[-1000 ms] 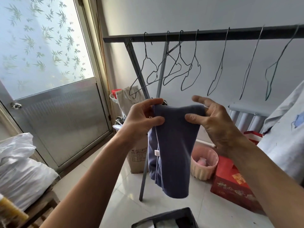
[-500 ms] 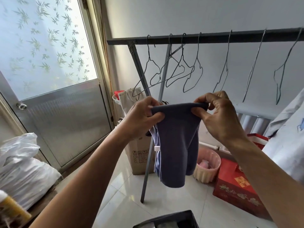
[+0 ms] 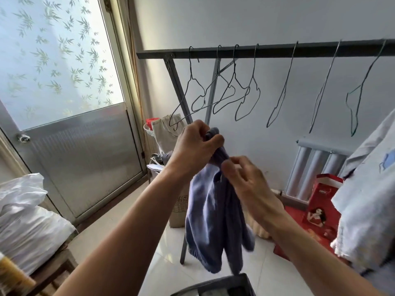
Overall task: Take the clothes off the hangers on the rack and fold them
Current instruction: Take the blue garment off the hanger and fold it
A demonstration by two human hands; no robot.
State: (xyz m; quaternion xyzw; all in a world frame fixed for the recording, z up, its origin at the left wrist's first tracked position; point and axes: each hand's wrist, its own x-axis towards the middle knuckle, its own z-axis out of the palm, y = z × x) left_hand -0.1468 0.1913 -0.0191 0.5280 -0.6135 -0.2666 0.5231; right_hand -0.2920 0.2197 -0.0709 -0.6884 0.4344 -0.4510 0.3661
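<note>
- Holding one blue garment (image 3: 213, 221) bunched in mid-air over one dark bin (image 3: 213, 286), the left hand (image 3: 196, 144) grips its top; a slack grip could drop it on the floor.
- Right hand (image 3: 245, 180) curls its fingers at a fold just below; whether they pinch it, I cannot tell. Missing it would skew the fold.
- One pale garment (image 3: 363, 199) hangs right, unfolded.
- Seven bare hangers (image 3: 234, 65) on one rack (image 3: 277, 49), far; lifted cloth could snag them.
</note>
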